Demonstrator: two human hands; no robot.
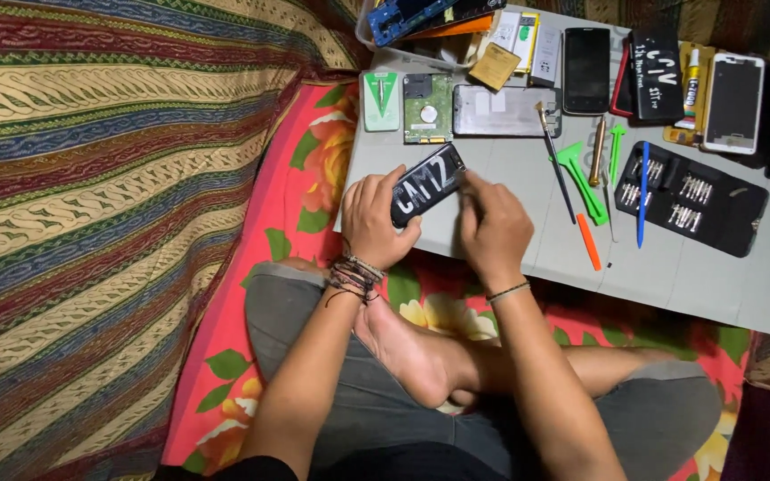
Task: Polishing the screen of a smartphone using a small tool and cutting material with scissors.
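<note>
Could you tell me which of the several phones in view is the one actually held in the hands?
The dark phone with white markings on its back, gripped by left hand and right hand; the other phones lie untouched along the mat's far edge.

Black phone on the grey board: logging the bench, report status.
Left hand and right hand both grip the black rectangular phone just above the grey board. Green plastic pry tool and black screwdriver-bit case lie aside, not obstructing.

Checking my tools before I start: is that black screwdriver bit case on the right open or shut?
Open. The black bit case lies spread flat on the grey board, its rows of metal bits showing.
</note>
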